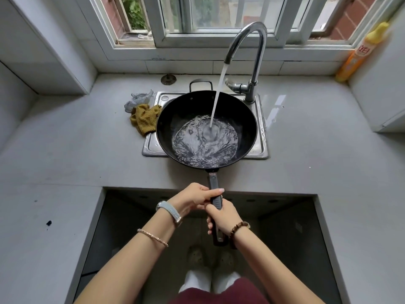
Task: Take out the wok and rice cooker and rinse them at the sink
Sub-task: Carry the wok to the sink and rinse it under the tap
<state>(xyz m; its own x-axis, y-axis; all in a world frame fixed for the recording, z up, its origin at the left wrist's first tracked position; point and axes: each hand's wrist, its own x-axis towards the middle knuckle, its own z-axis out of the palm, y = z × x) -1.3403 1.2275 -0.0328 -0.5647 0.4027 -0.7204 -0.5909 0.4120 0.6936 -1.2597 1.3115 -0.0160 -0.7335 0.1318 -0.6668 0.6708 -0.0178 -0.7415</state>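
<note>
A person rinses a black wok (173, 115) at a kitchen sink (262, 137), both hands clamped on its long dark handle (213, 182). The left hand (192, 199) wraps its fingers round the handle nearer the pan, thumb laid across the top. The right hand (221, 216) grips farther back, fingers curled about the shaft just ahead of the handle's looped end.

The wok sits over the small steel sink and covers nearly all of it, so only the sink's rim shows on the left, right and front. Its small loop handle (201, 84) points at the counter's rear edge. A curved chrome faucet (252, 40), mounted at the sink's right rear corner, sends a stream of water (218, 95) into the pan, where a churning pool fills the bottom.

On the grey counter (76, 150), a mustard-yellow cloth (144, 119) lies crumpled against the sink's left edge, touching the wok's rim, with a silvery mesh scrubber (138, 99) just behind it. A round metal disc (168, 79) lies near the rear edge, below the window (208, 14). An orange and yellow bottle (361, 51) leans in the counter's right rear corner.

The left wrist wears a watch (169, 210) and a thin bracelet (153, 236); the right wears wooden beads (237, 229). The counter's front edge is cut away where the person stands.
</note>
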